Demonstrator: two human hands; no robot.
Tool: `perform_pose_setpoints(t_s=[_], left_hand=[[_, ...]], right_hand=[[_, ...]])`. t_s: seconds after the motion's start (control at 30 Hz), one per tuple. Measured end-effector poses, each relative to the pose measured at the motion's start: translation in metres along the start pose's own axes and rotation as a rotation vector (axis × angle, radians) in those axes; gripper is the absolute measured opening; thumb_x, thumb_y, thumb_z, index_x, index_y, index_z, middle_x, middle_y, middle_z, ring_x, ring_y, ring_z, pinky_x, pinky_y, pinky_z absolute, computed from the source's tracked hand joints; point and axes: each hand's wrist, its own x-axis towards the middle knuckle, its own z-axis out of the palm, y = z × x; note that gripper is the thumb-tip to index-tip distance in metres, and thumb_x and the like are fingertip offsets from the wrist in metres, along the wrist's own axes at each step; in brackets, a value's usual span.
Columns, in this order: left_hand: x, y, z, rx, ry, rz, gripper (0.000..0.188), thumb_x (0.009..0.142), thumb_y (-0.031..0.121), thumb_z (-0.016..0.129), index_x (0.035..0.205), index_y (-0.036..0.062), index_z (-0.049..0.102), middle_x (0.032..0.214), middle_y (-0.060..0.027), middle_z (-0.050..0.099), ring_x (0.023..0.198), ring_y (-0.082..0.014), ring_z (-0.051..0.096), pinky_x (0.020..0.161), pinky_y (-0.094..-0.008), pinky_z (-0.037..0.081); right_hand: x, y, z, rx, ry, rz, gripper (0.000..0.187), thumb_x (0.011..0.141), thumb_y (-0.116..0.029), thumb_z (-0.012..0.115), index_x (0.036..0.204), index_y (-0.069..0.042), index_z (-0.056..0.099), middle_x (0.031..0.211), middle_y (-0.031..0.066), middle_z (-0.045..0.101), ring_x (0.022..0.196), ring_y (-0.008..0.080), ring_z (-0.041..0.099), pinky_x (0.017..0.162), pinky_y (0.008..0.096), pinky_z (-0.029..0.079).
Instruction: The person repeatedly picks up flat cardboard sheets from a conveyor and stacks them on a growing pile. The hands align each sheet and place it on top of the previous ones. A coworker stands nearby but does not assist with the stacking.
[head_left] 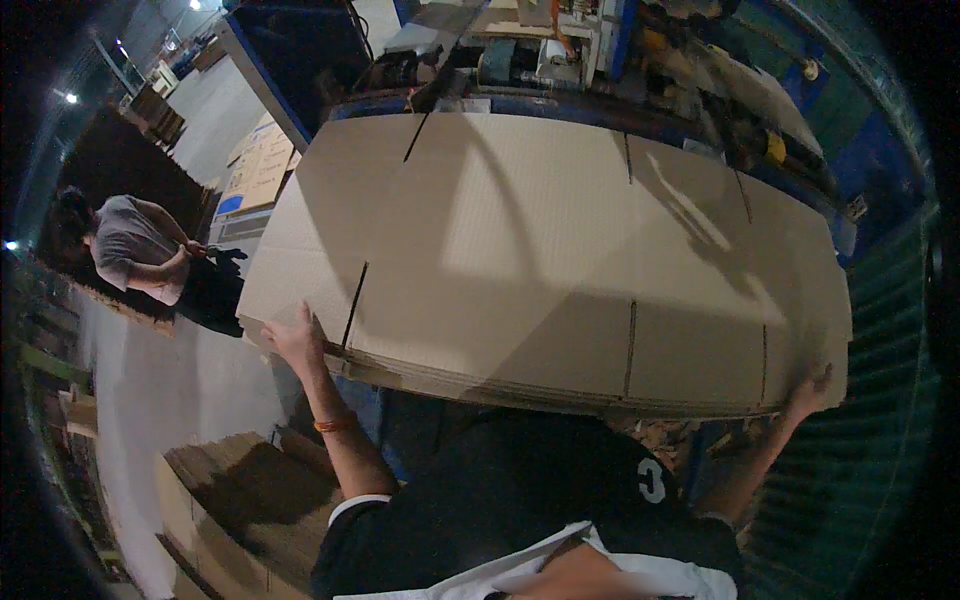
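A wide stack of flat tan cardboard sheets (490, 240) spans the space in front of me, with dark slots cut into its long sides. My left hand (298, 342) grips the near left corner, its thumb up on the top sheet and some fingers hidden by the edge. At the near right corner, my right hand (808, 390) holds the same stack; it is slightly blurred and its grip is partly hidden. Several layered edges show along the near side, close to my body.
Behind the stack runs a machine (500, 65) with rollers and a blue frame. Another person (140, 245) stands at the left beside printed cardboard (255, 170). More cardboard (250, 490) is piled at the lower left. Green ribbed panelling (860, 480) borders the right.
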Motion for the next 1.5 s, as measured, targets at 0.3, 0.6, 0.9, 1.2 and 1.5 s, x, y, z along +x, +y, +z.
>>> perform_pose_setpoints(t_s=[0.3,0.6,0.9,1.2,1.5], left_hand=[[0.033,0.067,-0.043,-1.156,-0.033,0.016,0.016,0.086,0.014,0.056,0.087,-0.0002,0.049,0.090,-0.0078,0.054,0.083,-0.0144,0.050,0.075,-0.0327,0.043],[0.041,0.061,-0.070,-0.567,-0.297,0.381,0.028,0.085,0.008,0.057,0.110,-0.0029,0.056,0.103,-0.0110,0.059,0.095,-0.0210,0.056,0.082,-0.0337,0.044],[-0.105,0.133,-0.054,-0.302,-1.086,0.779,0.042,0.077,0.001,0.052,0.117,0.0105,0.059,0.130,-0.0139,0.048,0.122,-0.0304,0.045,0.102,-0.0425,0.033],[-0.095,0.152,-0.025,0.209,-0.964,1.408,0.050,0.080,0.014,0.053,0.130,0.0144,0.048,0.138,-0.0112,0.039,0.128,-0.0291,0.036,0.107,-0.0478,0.025],[-0.046,0.200,0.110,-0.138,-0.780,1.256,0.052,0.080,0.008,0.056,0.130,0.0114,0.045,0.131,-0.0144,0.044,0.121,-0.0333,0.042,0.102,-0.0480,0.032]], right_hand=[[0.034,-0.021,-0.030,0.729,0.321,0.269,0.041,0.085,-0.021,0.055,0.119,0.001,0.051,0.118,0.0133,0.052,0.096,0.0242,0.054,0.078,0.0394,0.049],[-0.010,-0.153,-0.085,0.587,0.038,-0.018,0.046,0.082,-0.015,0.058,0.123,0.001,0.045,0.117,0.0122,0.055,0.106,0.0274,0.051,0.095,0.0380,0.038],[-0.186,-0.189,-0.021,-0.123,-0.998,-1.031,0.036,0.071,-0.008,0.063,0.106,-0.016,0.063,0.118,0.0077,0.059,0.112,0.0297,0.053,0.096,0.0442,0.040],[-0.151,-0.191,0.029,-0.212,-1.157,-1.158,0.046,0.073,-0.021,0.064,0.118,-0.014,0.056,0.129,0.0090,0.050,0.121,0.0298,0.045,0.100,0.0457,0.034],[-0.072,-0.194,0.185,-0.474,-1.218,-0.974,0.059,0.081,-0.048,0.053,0.131,-0.018,0.044,0.140,0.0053,0.036,0.127,0.0319,0.035,0.104,0.0474,0.027]])
